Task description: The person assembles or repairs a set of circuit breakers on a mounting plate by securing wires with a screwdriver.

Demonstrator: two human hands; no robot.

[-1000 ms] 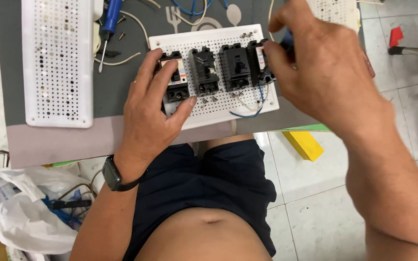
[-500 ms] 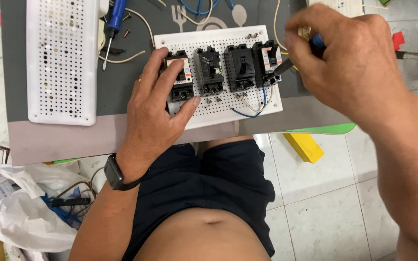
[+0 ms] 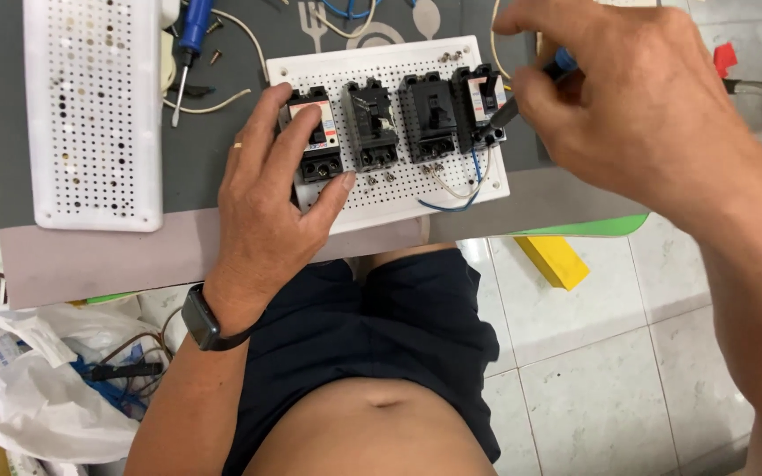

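A white perforated board lies on the grey table and carries several black circuit breakers in a row. My left hand rests on the board's left end, fingers spread over the leftmost breaker. My right hand grips a screwdriver with a blue and black handle. Its tip points at the rightmost breaker. White and blue wires loop out below the breakers.
A second, long white perforated panel lies at the table's left. A blue-handled screwdriver and loose screws sit behind the board. A white plastic bag with cables is on the floor at the left, a yellow block on the tiles to the right.
My right hand has shifted right and down, bringing the screwdriver tip onto the rightmost breaker. My left hand has stayed on the board's left end.
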